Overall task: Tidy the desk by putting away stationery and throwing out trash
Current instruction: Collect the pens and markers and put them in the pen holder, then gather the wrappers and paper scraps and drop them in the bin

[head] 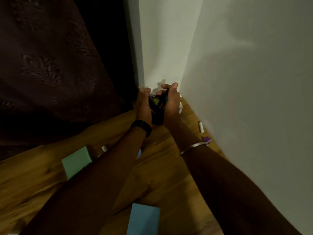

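At the far corner of the wooden desk stands a dark pen holder. My left hand grips its left side. My right hand curls round dark pens at its mouth; one looks blue. Loose on the desk lie a white tube-like item, a purple item, a white scrap and a small white piece. The picture is dim and the pens are partly hidden by my fingers.
A green box lies on the desk's left part, a blue pad at the near edge. White walls close the right and back. A dark patterned curtain hangs at the left.
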Motion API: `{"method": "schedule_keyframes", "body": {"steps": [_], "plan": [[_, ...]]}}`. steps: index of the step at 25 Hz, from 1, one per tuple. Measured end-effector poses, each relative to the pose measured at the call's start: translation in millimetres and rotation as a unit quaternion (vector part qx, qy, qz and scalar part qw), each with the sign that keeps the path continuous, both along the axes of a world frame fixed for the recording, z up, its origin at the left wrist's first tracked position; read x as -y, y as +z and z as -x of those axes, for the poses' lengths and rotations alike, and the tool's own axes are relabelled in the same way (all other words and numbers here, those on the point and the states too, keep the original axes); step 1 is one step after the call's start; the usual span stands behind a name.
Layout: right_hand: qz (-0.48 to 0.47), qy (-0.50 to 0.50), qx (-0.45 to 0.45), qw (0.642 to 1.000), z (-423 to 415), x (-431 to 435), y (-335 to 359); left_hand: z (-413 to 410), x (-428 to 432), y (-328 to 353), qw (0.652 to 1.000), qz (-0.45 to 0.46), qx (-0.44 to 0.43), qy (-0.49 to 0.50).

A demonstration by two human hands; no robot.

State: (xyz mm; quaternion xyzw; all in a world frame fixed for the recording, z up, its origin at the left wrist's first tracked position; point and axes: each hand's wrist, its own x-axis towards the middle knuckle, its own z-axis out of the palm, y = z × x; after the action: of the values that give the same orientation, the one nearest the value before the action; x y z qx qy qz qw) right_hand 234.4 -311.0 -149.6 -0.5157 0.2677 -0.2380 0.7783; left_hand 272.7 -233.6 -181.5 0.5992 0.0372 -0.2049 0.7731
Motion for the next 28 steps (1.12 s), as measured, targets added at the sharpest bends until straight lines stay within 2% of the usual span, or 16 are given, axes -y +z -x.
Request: {"method": "schedule_keyframes", "body": {"steps": [4,7,9,10,12,14,16,17,19,21,23,25,28], "plan": [[0.049,0.008,-0.051,0.997,-1,19,-23,-3,17,-18,1.000,-0.003,-0.001,0.003],[0.093,0.010,-0.046,0.995,2,30,-38,2,16,-15,0.999,-0.007,0.002,0.039],[0.116,-0.029,-0.016,0.993,8,43,-44,3,14,-9,0.997,-0.020,-0.005,0.072],[0.161,-0.052,-0.032,0.985,9,52,-50,7,12,-3,0.996,-0.037,-0.003,0.080],[0.298,-0.033,-0.093,0.949,9,70,-66,15,9,2,0.992,-0.065,0.014,0.109],[0.430,0.053,-0.177,0.884,8,81,-86,26,5,-6,0.987,-0.080,0.003,0.140],[0.508,0.105,-0.249,0.818,11,83,-106,42,-2,-12,0.984,-0.096,-0.001,0.153],[0.521,0.113,-0.259,0.805,15,82,-110,46,-6,-17,0.982,-0.099,-0.007,0.161],[0.494,0.084,-0.238,0.832,30,73,-108,54,-16,-34,0.978,-0.120,-0.010,0.170],[0.452,0.022,-0.173,0.875,47,60,-101,67,-21,-37,0.973,-0.142,0.033,0.181],[0.417,-0.019,-0.162,0.894,67,46,-90,82,-22,-33,0.966,-0.177,0.082,0.171],[0.408,-0.025,-0.205,0.889,90,36,-80,94,-23,-37,0.968,-0.199,0.083,0.132],[0.490,-0.025,-0.253,0.834,136,41,-74,111,-16,-47,0.970,-0.214,0.093,0.061]]}}
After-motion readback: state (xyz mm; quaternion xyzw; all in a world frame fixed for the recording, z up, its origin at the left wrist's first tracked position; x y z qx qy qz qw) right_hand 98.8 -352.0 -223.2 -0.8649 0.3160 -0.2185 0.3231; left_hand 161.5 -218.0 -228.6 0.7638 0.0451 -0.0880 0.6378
